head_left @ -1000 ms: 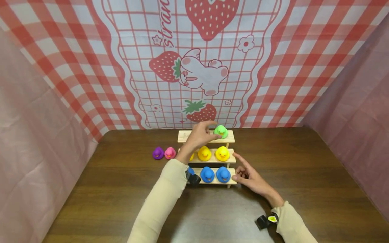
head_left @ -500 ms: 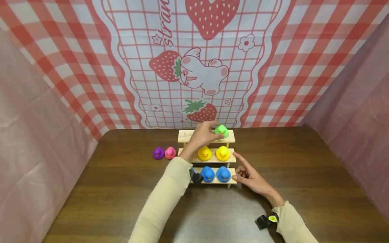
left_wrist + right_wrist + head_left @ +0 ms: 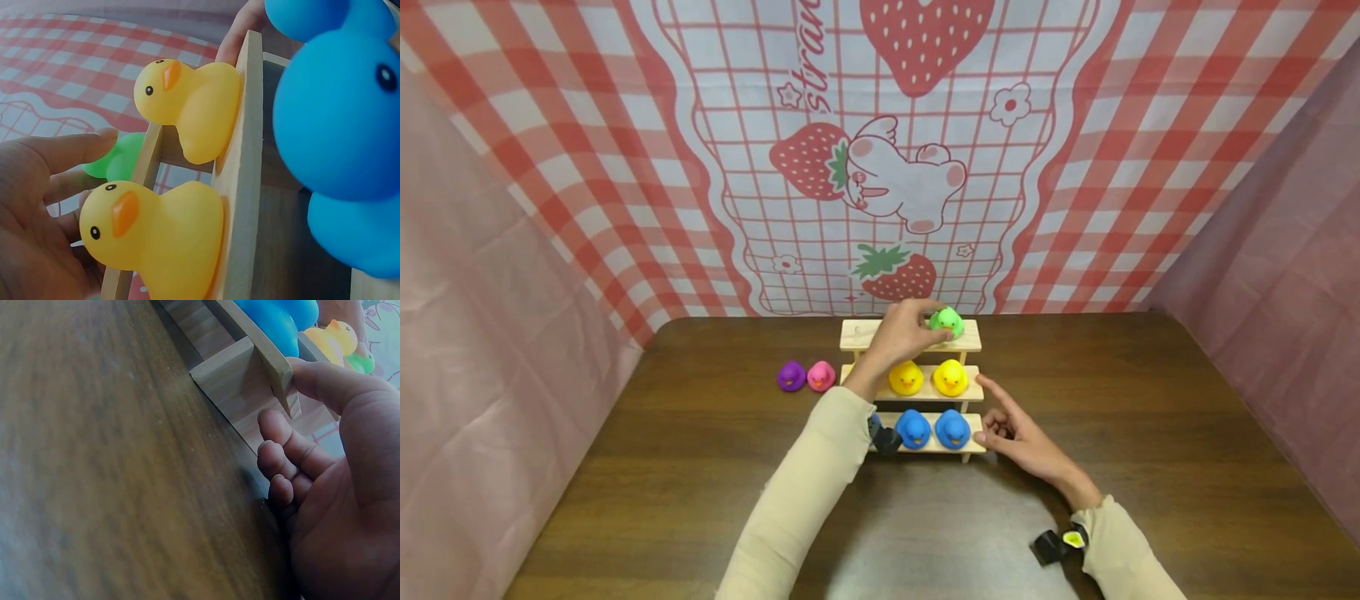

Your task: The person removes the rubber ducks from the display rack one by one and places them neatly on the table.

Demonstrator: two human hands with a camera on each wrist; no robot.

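A three-tier wooden display stand [image 3: 853,336] stands at the back of the table. On its top tier, at the right end, sits a green rubber duck [image 3: 950,322], pinched between thumb and fingers of my left hand [image 3: 904,335]. In the left wrist view that green duck [image 3: 125,156] is partly hidden behind the thumb. Yellow rubber ducks [image 3: 951,378] line the middle tier and blue rubber ducks [image 3: 952,429] the bottom one; my left arm covers their left ends. At the stand's right side, my right hand [image 3: 1026,446] touches the tier ends with extended thumb and index finger, other fingers curled.
A purple rubber duck [image 3: 791,377] and a pink rubber duck [image 3: 821,377] sit on the brown wooden table [image 3: 700,467], left of the stand. Behind the table hangs a checked strawberry cloth [image 3: 910,192], with pink cloth at both sides.
My left hand has shifted slightly right along the top tier and stays at the green duck. The right hand keeps its place at the stand's side.
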